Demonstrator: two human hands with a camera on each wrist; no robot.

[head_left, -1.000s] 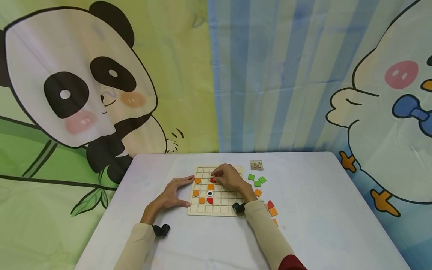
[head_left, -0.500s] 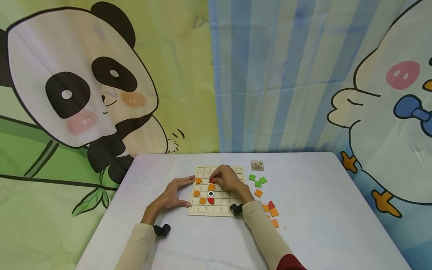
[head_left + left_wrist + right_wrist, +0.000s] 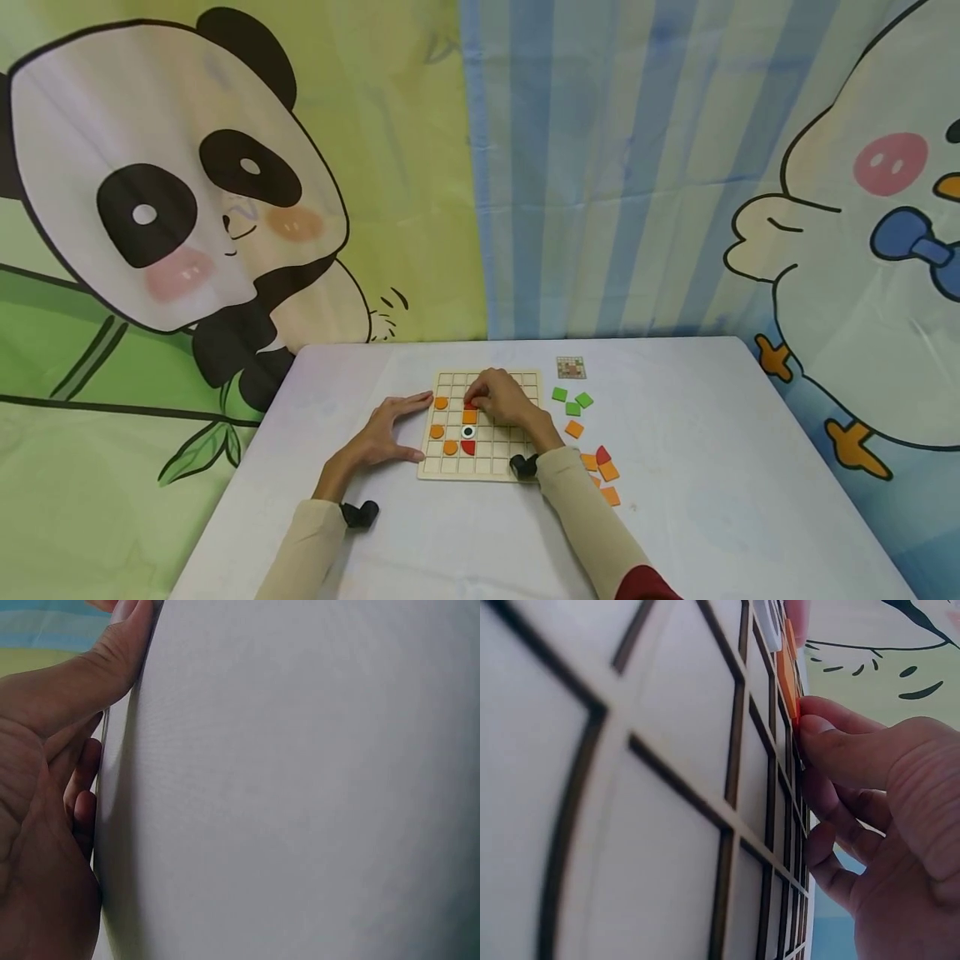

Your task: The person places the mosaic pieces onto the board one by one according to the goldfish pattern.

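A pale wooden grid board (image 3: pixel 498 454) lies on the table. My right hand (image 3: pixel 507 400) reaches over its upper middle, finger and thumb pinching a small red tile (image 3: pixel 470 407) at the grid; in the right wrist view the fingertips largely cover this red tile (image 3: pixel 796 724). Just below it sits an orange square tile (image 3: pixel 469 417), then a white disc with a black dot (image 3: pixel 468 432) and a red rounded-corner tile (image 3: pixel 468 447). Along the board's left edge my left hand (image 3: pixel 381 433) rests with thumb and fingers spread. Orange discs (image 3: pixel 437 431) occupy cells on the left.
To the right of the board lie several green squares (image 3: pixel 573 409), orange squares (image 3: pixel 609 471) and another red tile (image 3: pixel 603 455). A small printed grid card (image 3: pixel 571 367) is near the table's back edge. Behind the table (image 3: pixel 720 467) hangs a cartoon-printed cloth (image 3: pixel 420 167).
My right hand has shifted slightly left and down on the board, bringing the red tile against the top of the orange square. The left hand stays put.
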